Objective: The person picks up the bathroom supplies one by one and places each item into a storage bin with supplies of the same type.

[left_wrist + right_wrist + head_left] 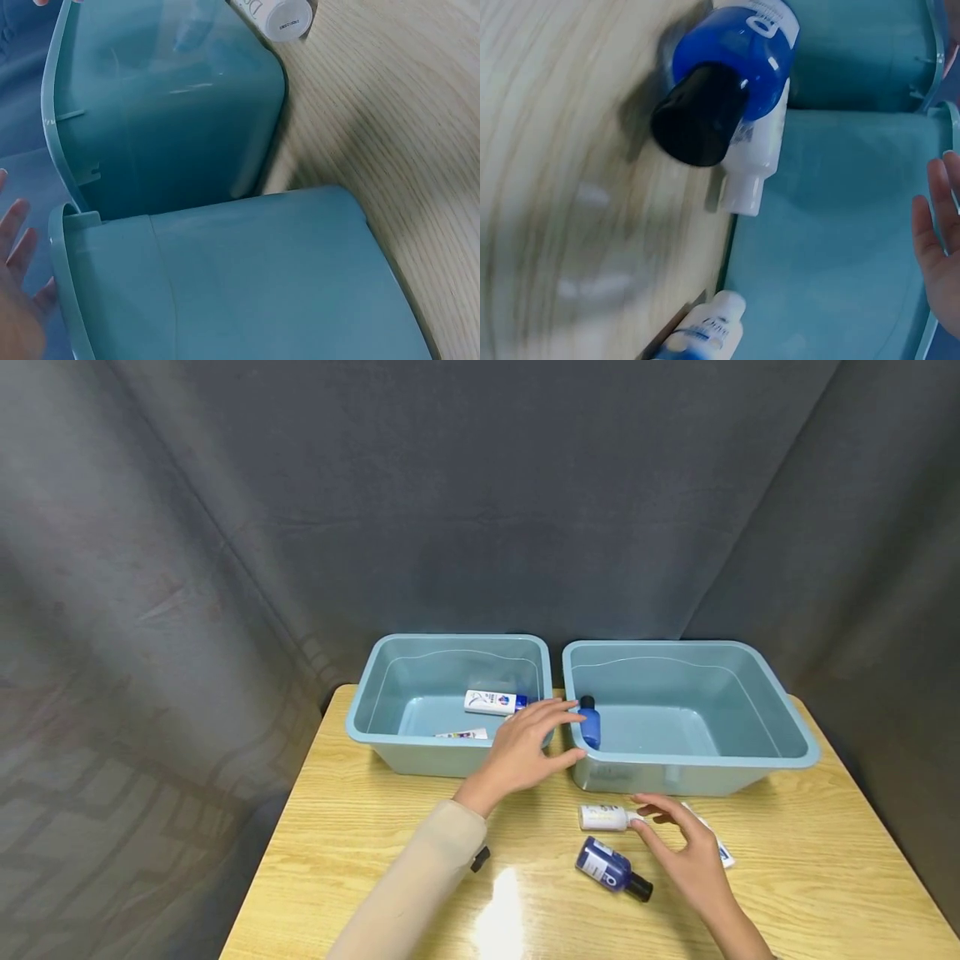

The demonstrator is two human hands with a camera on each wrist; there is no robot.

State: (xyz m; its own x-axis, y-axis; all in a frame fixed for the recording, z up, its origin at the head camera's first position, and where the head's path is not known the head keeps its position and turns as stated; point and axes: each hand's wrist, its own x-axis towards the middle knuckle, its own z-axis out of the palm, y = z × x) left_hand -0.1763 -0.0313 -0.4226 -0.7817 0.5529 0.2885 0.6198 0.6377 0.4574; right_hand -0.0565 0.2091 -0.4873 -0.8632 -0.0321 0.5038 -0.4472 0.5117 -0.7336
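My left hand [521, 747] is over the gap between two light-blue bins, its fingers spread and holding nothing. Just right of those fingertips, a blue bottle with a black cap [591, 727] leans inside the right bin [780, 762]. My right hand [686, 856] hovers by the cap end of a small white bottle [602, 817] lying on the table; the right wrist view shows its fingers apart from that bottle. Closer to me lies a dark blue bottle with a black cap [604, 865]. A white bottle with blue print [709, 330] is partly hidden behind the right hand in the head view.
The left bin [363, 737] holds a white bottle with a blue cap [489, 702] and a white tube [465, 734]. A black cap-like piece [481, 859] shows beside the left sleeve. Both bins stand at the back of the wooden table [322, 852], before a grey curtain [480, 502].
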